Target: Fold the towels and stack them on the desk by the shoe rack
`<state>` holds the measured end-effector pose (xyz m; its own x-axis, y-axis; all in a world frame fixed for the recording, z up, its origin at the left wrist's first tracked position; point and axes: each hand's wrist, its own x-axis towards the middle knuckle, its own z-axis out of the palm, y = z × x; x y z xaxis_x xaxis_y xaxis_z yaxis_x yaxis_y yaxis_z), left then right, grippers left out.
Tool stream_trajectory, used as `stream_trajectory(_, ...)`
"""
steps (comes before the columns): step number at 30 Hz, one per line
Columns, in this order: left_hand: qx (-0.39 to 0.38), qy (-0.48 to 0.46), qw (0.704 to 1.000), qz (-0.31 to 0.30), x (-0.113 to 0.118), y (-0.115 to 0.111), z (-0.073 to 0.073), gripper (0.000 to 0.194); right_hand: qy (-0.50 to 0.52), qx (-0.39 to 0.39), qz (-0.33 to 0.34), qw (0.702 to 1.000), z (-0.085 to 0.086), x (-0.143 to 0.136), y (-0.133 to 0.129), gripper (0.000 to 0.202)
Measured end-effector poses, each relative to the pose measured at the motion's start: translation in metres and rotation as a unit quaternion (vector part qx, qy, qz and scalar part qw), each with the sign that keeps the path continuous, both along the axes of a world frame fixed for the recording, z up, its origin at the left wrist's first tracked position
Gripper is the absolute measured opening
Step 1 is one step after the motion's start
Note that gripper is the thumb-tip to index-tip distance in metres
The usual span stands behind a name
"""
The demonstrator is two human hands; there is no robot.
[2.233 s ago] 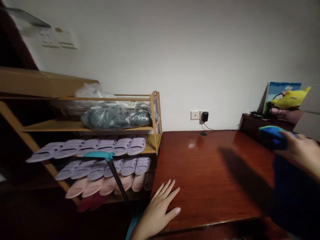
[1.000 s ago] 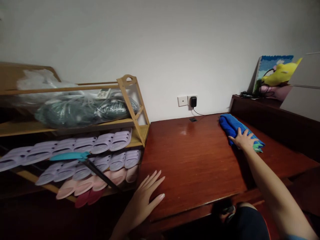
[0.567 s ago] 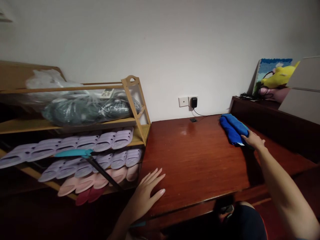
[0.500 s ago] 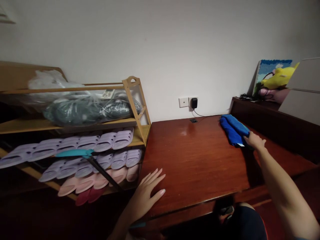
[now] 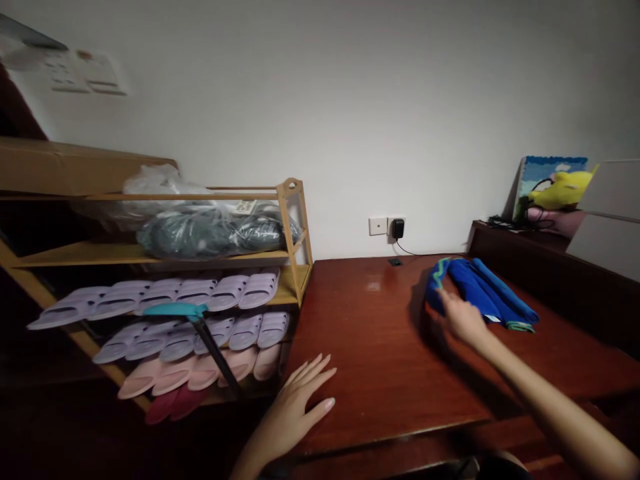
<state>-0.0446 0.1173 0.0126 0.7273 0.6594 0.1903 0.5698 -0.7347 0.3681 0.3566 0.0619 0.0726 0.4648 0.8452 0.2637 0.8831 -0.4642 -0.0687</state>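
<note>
A blue towel [image 5: 470, 285] with green trim lies partly folded on the right of the reddish-brown table [image 5: 365, 353]; a small white label shows on it. My right hand [image 5: 463, 320] is closed on the towel's left edge and holds it raised off the tabletop, slightly blurred. The fingertips are partly hidden behind the hand. At the table's left front corner my left hand [image 5: 295, 407] lies flat, palm down with fingers spread, holding nothing.
Left of the table stands a wooden shoe rack [image 5: 293, 233] with several purple slippers [image 5: 227, 291], pink slippers and a plastic-wrapped bundle [image 5: 215, 233]. A black plug [image 5: 397, 229] sits in the wall socket. On the right, a dark ledge holds a yellow plush toy [image 5: 565, 190].
My right hand has moved left across the towel and now lifts its left edge, opening out a fold. My left hand stays on the table. The view has tilted up.
</note>
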Motion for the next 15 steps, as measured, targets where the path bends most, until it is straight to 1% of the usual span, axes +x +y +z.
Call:
stream_trajectory(1,0.003,-0.002,1.000,-0.003,0.000,0.000,-0.001,0.046,-0.004,-0.026,0.029,0.999,-0.014,-0.028,-0.010,0.060)
stream_trajectory(2,0.005,-0.003,1.000,-0.005,0.000,0.001,-0.002,0.046,-0.021,-0.074,0.068,0.995,-0.025,-0.053,-0.022,0.064)
stream_trajectory(3,0.009,-0.004,1.000,-0.007,0.000,0.002,-0.003,0.046,-0.033,-0.104,0.089,0.990,-0.034,-0.077,-0.034,0.067)
stream_trajectory(4,0.014,-0.005,1.000,-0.009,0.000,0.002,-0.005,0.047,-0.037,-0.114,0.104,0.987,-0.040,-0.097,-0.046,0.068)
stream_trajectory(5,0.019,-0.007,1.000,-0.011,-0.001,0.003,-0.007,0.047,-0.027,-0.124,0.123,0.984,-0.041,-0.112,-0.058,0.069)
stream_trajectory(6,0.025,-0.009,1.000,-0.014,-0.001,0.004,-0.008,0.048,-0.007,-0.128,0.145,0.981,-0.040,-0.124,-0.069,0.068)
stream_trajectory(8,0.038,-0.015,0.999,-0.016,-0.002,0.003,-0.010,0.047,0.062,-0.125,0.211,0.967,-0.028,-0.134,-0.087,0.067)
stream_trajectory(10,0.049,-0.034,0.998,-0.004,0.000,-0.004,-0.007,0.045,0.154,-0.104,0.298,0.936,-0.013,-0.123,-0.094,0.069)
stream_trajectory(11,0.054,-0.052,0.997,0.009,0.003,-0.010,-0.004,0.043,0.195,-0.086,0.332,0.919,-0.007,-0.110,-0.092,0.067)
stream_trajectory(12,0.059,-0.079,0.995,0.027,0.008,-0.018,0.000,0.041,0.223,-0.066,0.353,0.906,-0.005,-0.092,-0.087,0.065)
stream_trajectory(13,0.065,-0.108,0.991,0.042,0.015,-0.028,0.005,0.039,0.233,-0.045,0.348,0.907,-0.005,-0.070,-0.078,0.061)
stream_trajectory(14,0.070,-0.137,0.987,0.049,0.022,-0.039,0.010,0.038,0.205,-0.021,0.312,0.928,-0.009,-0.046,-0.068,0.061)
stream_trajectory(15,0.079,-0.161,0.983,0.049,0.031,-0.050,0.015,0.039,0.154,-0.005,0.246,0.957,-0.016,-0.021,-0.057,0.062)
